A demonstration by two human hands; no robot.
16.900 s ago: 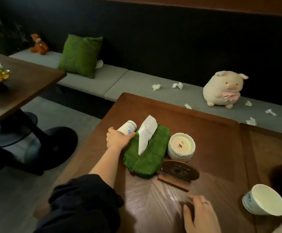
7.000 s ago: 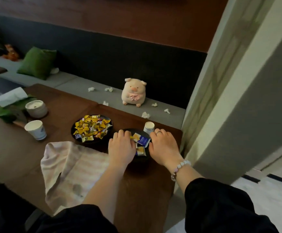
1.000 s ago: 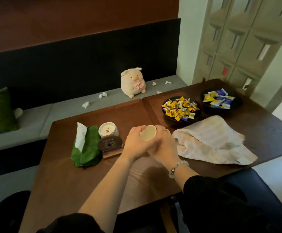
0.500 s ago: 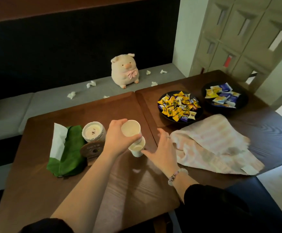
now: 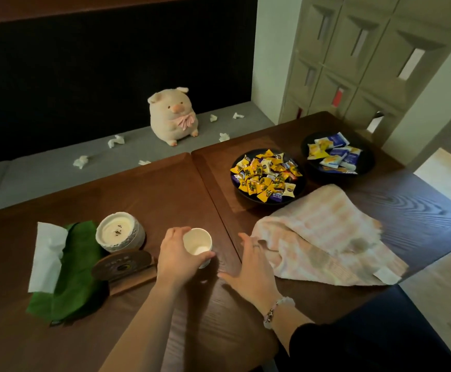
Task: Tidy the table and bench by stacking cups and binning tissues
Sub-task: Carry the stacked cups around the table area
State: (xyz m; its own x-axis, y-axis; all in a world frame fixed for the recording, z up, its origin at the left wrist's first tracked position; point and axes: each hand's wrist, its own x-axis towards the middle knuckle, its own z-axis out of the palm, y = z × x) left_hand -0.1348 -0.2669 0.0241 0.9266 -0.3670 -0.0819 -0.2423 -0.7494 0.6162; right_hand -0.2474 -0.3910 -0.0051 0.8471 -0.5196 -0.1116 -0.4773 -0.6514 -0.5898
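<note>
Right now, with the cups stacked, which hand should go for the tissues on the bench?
Right hand, probably: it is open and free, while the left hand grips the cups. The tissues lie past the table's far edge.

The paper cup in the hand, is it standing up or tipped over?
Standing up. The paper cup has its round mouth facing upward, its pale inside visible, with the left hand wrapped around its side. Its base is hidden.

On the surface (image 5: 165, 194) my left hand (image 5: 177, 257) wraps the cup (image 5: 198, 245), candle (image 5: 120, 234) to its left, cloth (image 5: 326, 237) to its right beside my right hand (image 5: 251, 272), tissues (image 5: 115, 140) on the bench behind.
</note>
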